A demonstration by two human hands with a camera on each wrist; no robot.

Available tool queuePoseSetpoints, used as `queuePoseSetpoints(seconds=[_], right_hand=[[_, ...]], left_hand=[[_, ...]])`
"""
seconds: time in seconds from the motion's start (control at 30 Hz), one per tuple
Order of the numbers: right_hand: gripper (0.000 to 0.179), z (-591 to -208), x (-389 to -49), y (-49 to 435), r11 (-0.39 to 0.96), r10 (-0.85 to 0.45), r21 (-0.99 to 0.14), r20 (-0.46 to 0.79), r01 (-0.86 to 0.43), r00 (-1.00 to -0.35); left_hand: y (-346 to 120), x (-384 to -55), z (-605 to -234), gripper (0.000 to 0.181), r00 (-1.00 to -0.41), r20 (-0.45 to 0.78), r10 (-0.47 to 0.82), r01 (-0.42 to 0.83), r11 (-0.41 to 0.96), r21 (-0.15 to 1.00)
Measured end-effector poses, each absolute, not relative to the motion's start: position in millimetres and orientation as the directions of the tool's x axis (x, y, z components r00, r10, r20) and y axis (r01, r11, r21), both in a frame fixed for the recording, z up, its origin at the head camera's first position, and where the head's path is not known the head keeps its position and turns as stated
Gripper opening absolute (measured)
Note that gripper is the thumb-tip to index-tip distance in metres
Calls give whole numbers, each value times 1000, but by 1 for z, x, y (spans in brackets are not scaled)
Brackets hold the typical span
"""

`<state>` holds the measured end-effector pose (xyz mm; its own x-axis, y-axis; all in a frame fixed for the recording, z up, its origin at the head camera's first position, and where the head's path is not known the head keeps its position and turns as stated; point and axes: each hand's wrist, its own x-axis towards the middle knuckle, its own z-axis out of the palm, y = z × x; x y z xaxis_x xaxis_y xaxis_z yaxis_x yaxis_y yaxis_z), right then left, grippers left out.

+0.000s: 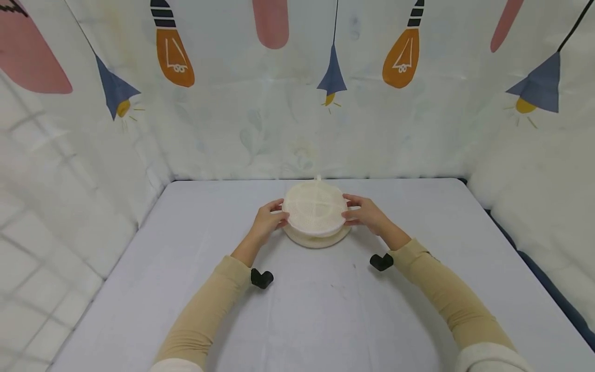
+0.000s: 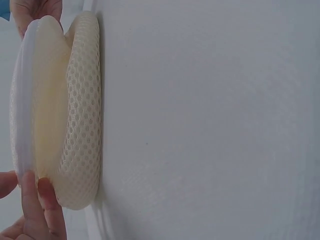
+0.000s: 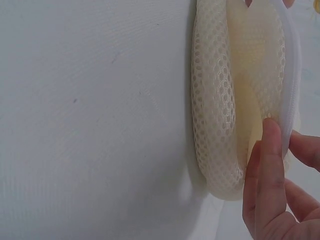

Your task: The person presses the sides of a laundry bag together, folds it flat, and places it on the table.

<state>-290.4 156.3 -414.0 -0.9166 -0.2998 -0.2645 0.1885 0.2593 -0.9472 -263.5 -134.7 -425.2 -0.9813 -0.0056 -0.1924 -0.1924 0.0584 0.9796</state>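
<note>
A round cream mesh laundry bag (image 1: 315,209) sits near the back edge of the table, squashed low between both hands. My left hand (image 1: 267,222) pinches its upper rim from the left, thumb on one side and fingers on the other. On the opposite side, my right hand (image 1: 366,213) pinches the same rim. Both wrist views show a white band (image 2: 25,105) along this rim, raised from the puffy honeycomb-mesh lower part (image 3: 212,100), which lies on the table. A fold gapes between the two layers. A small loop (image 1: 318,177) sticks up at the back.
A white cloth covers the table (image 1: 307,310). Behind it hangs a pale curtain (image 1: 209,134) printed with lamps and bulbs, and more fabric closes off both sides. Black wrist mounts (image 1: 262,279) stick out inward from the tan sleeves (image 1: 209,310).
</note>
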Motion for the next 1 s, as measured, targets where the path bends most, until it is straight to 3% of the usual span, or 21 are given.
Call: queuePoseSetpoints(seconds=[1.0], right_hand=[[73, -413, -290, 157, 270, -313, -947, -257, 174, -914]], left_hand=[[-134, -266, -428, 57, -978, -210, -11, -210, 84, 974]])
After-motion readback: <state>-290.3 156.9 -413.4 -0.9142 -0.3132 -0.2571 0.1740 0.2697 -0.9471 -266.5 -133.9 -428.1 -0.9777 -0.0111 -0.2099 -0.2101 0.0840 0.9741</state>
